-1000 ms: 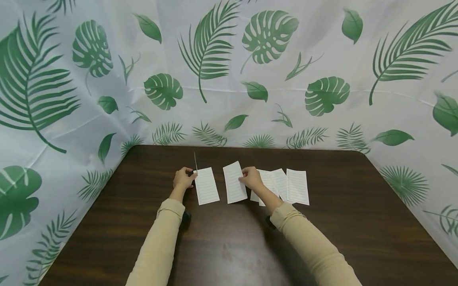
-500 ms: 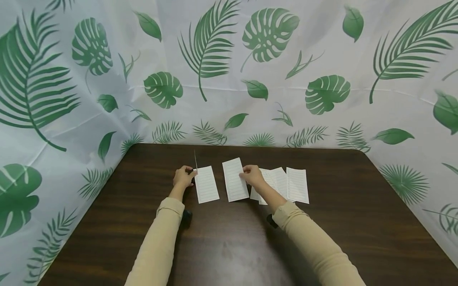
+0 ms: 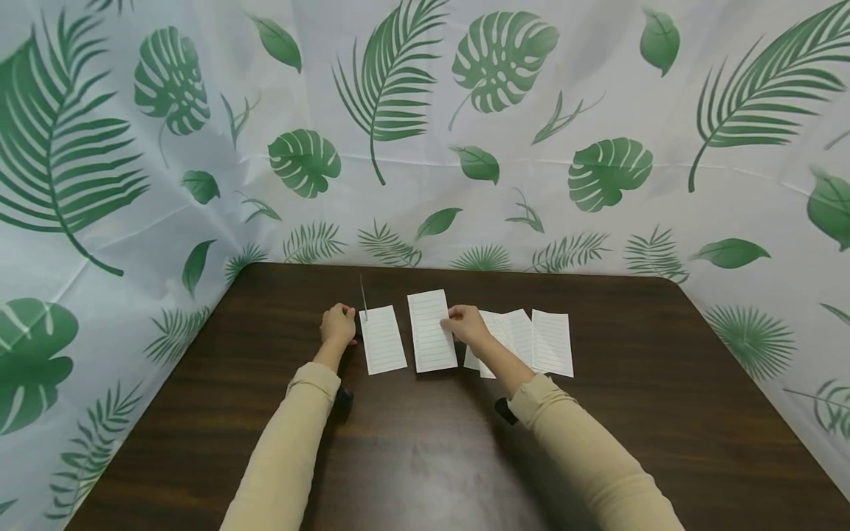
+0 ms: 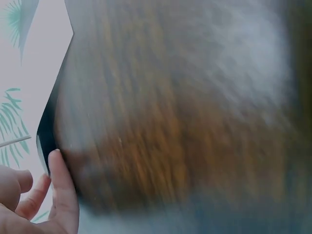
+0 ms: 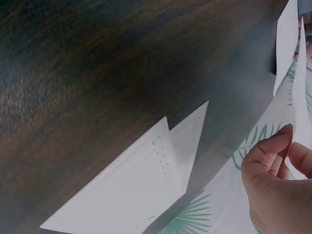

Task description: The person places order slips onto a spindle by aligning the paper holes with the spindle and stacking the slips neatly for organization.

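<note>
A lined white index card (image 3: 432, 332) is pinched between thumb and fingers of my right hand (image 3: 468, 324). My left hand (image 3: 339, 324) is beside a second lined card (image 3: 383, 339), which lies over a dark base (image 4: 46, 131) seen edge-on. In the left wrist view, straight fingers (image 4: 62, 195) touch the base's edge, while the thumb is apart from it. A thin rod (image 3: 363, 297) stands upright at that card's upper left corner. To the right, partly behind my right hand, several lined cards (image 3: 553, 344) overlap on the table.
The dark wooden table (image 3: 425, 450) extends around the cards. A white cloth with green leaves (image 3: 412, 169) hangs behind its far edge. In the right wrist view, loose cards (image 5: 126, 180) lie close to my right hand.
My right hand has shifted its card slightly left and turned it straighter. My left thumb has drawn back from the left card, which has stayed in place.
</note>
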Action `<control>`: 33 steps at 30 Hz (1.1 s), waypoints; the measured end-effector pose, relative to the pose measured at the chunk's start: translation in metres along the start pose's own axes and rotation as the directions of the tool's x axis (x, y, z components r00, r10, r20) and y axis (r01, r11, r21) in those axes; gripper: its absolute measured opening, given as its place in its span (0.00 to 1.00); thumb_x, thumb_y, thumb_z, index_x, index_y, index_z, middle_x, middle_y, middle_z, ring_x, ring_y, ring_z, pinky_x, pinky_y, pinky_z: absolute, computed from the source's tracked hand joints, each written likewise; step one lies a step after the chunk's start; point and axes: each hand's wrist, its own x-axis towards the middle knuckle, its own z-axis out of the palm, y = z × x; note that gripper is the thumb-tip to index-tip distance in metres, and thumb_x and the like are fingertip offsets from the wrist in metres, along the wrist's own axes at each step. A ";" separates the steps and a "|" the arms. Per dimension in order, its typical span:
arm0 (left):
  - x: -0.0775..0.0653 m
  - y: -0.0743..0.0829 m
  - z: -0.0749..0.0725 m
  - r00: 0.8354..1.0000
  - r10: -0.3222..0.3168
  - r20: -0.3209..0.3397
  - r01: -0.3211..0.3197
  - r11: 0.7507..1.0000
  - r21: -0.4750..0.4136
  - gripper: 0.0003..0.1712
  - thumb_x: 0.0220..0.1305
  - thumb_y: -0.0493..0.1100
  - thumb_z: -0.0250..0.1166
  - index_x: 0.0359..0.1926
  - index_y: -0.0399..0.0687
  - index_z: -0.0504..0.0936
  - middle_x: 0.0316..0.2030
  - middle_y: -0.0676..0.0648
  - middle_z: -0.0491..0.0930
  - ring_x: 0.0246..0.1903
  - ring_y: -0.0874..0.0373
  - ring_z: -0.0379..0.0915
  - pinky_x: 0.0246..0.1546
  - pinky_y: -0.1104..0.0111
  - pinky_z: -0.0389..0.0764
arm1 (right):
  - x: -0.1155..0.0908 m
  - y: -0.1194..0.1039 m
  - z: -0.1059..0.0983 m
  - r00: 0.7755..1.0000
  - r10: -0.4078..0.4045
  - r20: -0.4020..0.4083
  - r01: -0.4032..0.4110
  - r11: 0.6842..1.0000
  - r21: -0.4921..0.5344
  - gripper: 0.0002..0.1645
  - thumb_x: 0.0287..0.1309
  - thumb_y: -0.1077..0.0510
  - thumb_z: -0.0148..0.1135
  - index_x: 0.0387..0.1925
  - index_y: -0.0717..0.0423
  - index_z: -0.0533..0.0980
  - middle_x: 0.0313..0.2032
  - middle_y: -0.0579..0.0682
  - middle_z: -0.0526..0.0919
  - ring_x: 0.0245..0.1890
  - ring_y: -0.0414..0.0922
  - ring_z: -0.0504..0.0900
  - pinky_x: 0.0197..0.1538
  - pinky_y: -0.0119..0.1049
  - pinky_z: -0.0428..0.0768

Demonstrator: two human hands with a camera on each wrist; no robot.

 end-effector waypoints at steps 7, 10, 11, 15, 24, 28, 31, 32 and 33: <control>-0.005 -0.005 -0.013 1.000 0.001 -0.028 0.002 0.994 0.114 0.16 0.70 0.48 0.52 0.47 0.41 0.78 0.42 0.37 0.81 0.30 0.46 0.80 0.36 0.53 0.82 | -0.037 -0.046 -0.006 0.999 0.041 0.020 -0.041 0.999 -0.008 0.11 0.62 0.63 0.56 0.39 0.71 0.74 0.28 0.52 0.78 0.27 0.40 0.72 0.30 0.34 0.79; -0.008 -0.007 -0.018 0.999 0.034 -0.029 -0.030 0.991 0.131 0.16 0.69 0.48 0.54 0.45 0.41 0.80 0.41 0.38 0.82 0.29 0.47 0.79 0.34 0.54 0.81 | -0.039 -0.049 -0.006 0.998 0.063 0.018 -0.063 0.998 -0.005 0.11 0.62 0.62 0.56 0.40 0.69 0.75 0.31 0.52 0.79 0.27 0.40 0.72 0.31 0.32 0.79; -0.009 -0.007 -0.019 0.998 0.048 -0.027 -0.044 0.991 0.128 0.16 0.68 0.48 0.54 0.45 0.41 0.80 0.40 0.38 0.82 0.26 0.50 0.79 0.33 0.54 0.81 | -0.040 -0.050 -0.007 0.997 0.068 0.019 -0.068 0.998 -0.005 0.12 0.63 0.61 0.56 0.41 0.68 0.75 0.31 0.53 0.79 0.28 0.40 0.72 0.31 0.32 0.79; -0.017 -0.005 -0.021 0.995 0.097 -0.009 -0.096 0.991 0.091 0.17 0.68 0.49 0.55 0.46 0.40 0.81 0.38 0.40 0.83 0.14 0.60 0.74 0.34 0.56 0.82 | -0.043 -0.053 -0.009 0.996 0.081 0.027 -0.081 0.997 0.000 0.13 0.63 0.61 0.56 0.42 0.68 0.75 0.34 0.53 0.80 0.30 0.40 0.74 0.33 0.32 0.80; -0.039 0.018 -0.028 0.981 0.184 0.060 -0.164 0.956 -0.242 0.20 0.70 0.47 0.54 0.46 0.33 0.80 0.36 0.34 0.82 0.30 0.44 0.81 0.26 0.64 0.87 | -0.054 -0.061 -0.011 0.994 0.098 0.039 -0.101 0.992 0.075 0.13 0.63 0.60 0.55 0.44 0.67 0.74 0.30 0.48 0.80 0.28 0.38 0.73 0.33 0.30 0.77; -0.051 0.033 -0.026 0.960 0.213 0.184 -0.116 0.894 -0.432 0.22 0.72 0.48 0.51 0.51 0.32 0.78 0.36 0.35 0.79 0.27 0.52 0.76 0.26 0.67 0.86 | -0.058 -0.065 -0.012 0.995 0.086 0.050 -0.092 0.989 0.117 0.12 0.63 0.61 0.55 0.43 0.67 0.74 0.29 0.46 0.79 0.27 0.38 0.73 0.32 0.30 0.76; -0.060 0.043 -0.020 0.937 0.244 0.249 -0.089 0.857 -0.508 0.23 0.72 0.49 0.49 0.53 0.33 0.77 0.35 0.39 0.78 0.25 0.58 0.73 0.24 0.72 0.83 | -0.060 -0.068 -0.013 0.995 0.083 0.053 -0.090 0.987 0.136 0.12 0.63 0.61 0.55 0.44 0.66 0.74 0.29 0.46 0.80 0.27 0.38 0.74 0.32 0.29 0.76; -0.064 0.046 -0.017 0.931 0.258 0.259 -0.093 0.852 -0.515 0.23 0.72 0.49 0.49 0.53 0.33 0.76 0.35 0.40 0.78 0.25 0.59 0.73 0.23 0.73 0.83 | -0.061 -0.068 -0.013 0.995 0.083 0.055 -0.090 0.986 0.139 0.12 0.63 0.61 0.55 0.44 0.66 0.74 0.29 0.47 0.80 0.27 0.38 0.75 0.32 0.29 0.76; -0.067 0.048 -0.015 0.926 0.268 0.266 -0.096 0.849 -0.519 0.23 0.72 0.49 0.50 0.53 0.33 0.77 0.34 0.41 0.78 0.25 0.59 0.73 0.23 0.73 0.83 | -0.062 -0.069 -0.013 0.995 0.083 0.054 -0.089 0.986 0.139 0.13 0.63 0.61 0.55 0.45 0.66 0.74 0.30 0.47 0.81 0.27 0.38 0.75 0.31 0.28 0.76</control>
